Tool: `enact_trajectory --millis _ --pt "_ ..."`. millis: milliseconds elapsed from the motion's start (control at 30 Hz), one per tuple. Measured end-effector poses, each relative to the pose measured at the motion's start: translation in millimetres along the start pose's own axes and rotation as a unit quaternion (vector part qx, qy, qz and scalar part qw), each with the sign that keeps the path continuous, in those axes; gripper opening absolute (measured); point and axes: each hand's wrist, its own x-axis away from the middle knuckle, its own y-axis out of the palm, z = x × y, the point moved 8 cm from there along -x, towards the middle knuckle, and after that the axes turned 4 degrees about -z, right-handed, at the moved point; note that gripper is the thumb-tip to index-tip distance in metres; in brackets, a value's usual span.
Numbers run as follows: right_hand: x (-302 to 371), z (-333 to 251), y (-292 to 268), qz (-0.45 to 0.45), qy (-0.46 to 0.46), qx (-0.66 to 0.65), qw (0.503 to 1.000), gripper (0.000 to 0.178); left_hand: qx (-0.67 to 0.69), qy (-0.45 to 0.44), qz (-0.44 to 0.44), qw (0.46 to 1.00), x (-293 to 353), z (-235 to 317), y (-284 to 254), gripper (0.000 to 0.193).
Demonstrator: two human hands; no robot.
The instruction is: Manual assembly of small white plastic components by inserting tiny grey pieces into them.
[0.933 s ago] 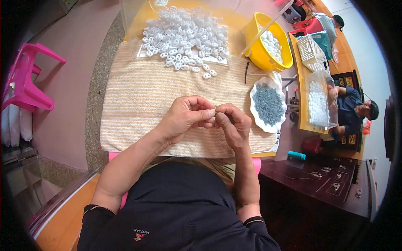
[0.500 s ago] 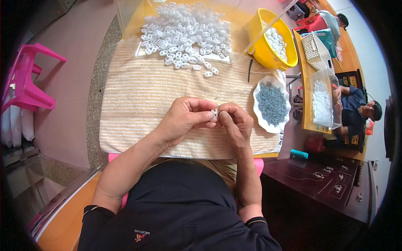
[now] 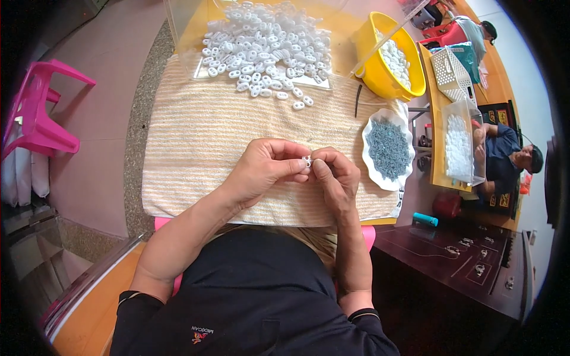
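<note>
My left hand [image 3: 264,168] pinches a small white two-holed plastic piece [image 3: 307,161] between thumb and fingers, just above the towel. From the other side, my right hand [image 3: 336,178] closes thumb and forefinger right beside that piece. Whatever those right fingertips hold, if anything, is too small and hidden to make out. Ahead of both hands lies a heap of similar white two-holed plastic pieces [image 3: 261,50], a few loose at its near edge. To the right, a white scalloped dish [image 3: 367,155] holds many small grey-blue pieces [image 3: 389,149].
A striped towel [image 3: 196,130] covers the table. At the back right stands a yellow basin [image 3: 371,74] of white pieces, near a short black strip [image 3: 358,101]. A pink stool [image 3: 44,113] is at left. Another person [image 3: 504,157] sits at right by a clear bin [image 3: 460,142].
The view has shifted slightly, so things sit a little to the right. Both hands keep their pinch around the white piece, with hardly any visible motion.
</note>
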Motion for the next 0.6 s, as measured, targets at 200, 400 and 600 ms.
enact_trajectory --millis 200,400,600 --pt "0.1 -0.2 0.3 -0.005 -0.003 0.010 1.000 0.008 -0.017 0.007 -0.001 1.000 0.3 0.8 0.3 0.020" --pt "0.6 -1.0 1.0 -0.013 -0.002 0.042 0.999 0.008 -0.031 0.017 0.003 0.999 0.6 0.9 -1.0 0.020" --pt "1.3 -2.8 0.5 -0.020 0.002 0.079 0.997 0.010 -0.078 0.030 0.005 0.996 1.1 2.8 0.8 0.019"
